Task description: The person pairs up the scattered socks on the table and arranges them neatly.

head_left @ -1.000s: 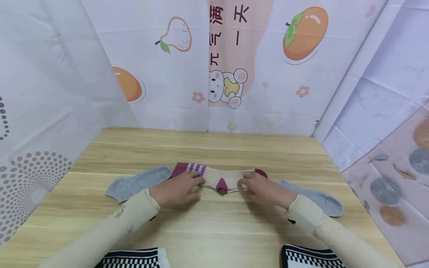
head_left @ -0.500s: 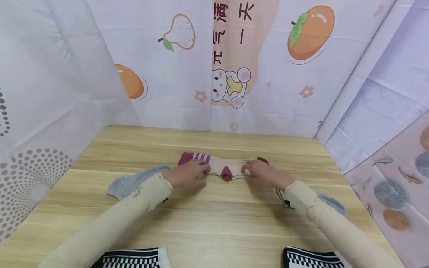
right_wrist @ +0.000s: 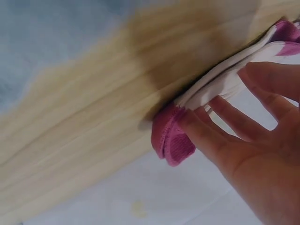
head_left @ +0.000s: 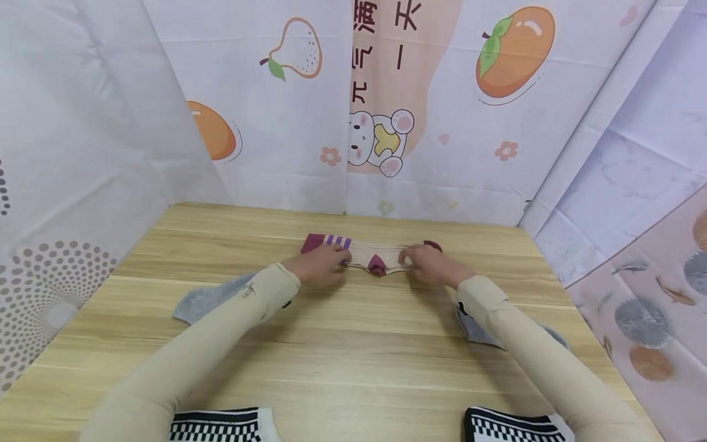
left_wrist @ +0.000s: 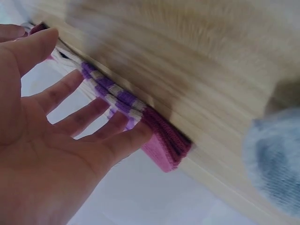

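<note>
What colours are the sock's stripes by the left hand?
The stripes are purple and cream, clearest in the left wrist view.

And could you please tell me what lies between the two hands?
Cream sock fabric and a maroon heel patch, as the head view shows.

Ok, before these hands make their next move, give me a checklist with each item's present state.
1. Left hand touching near the purple stripes: ok.
2. Right hand touching near the maroon toe: ok.
3. Ribbed cream sock lying crosswise on the wooden table: ok.
4. A second sock stacked with it: cannot tell.
5. Left grey sock and right grey sock fully visible: not ok, sleeves cover parts in the head view.
</note>
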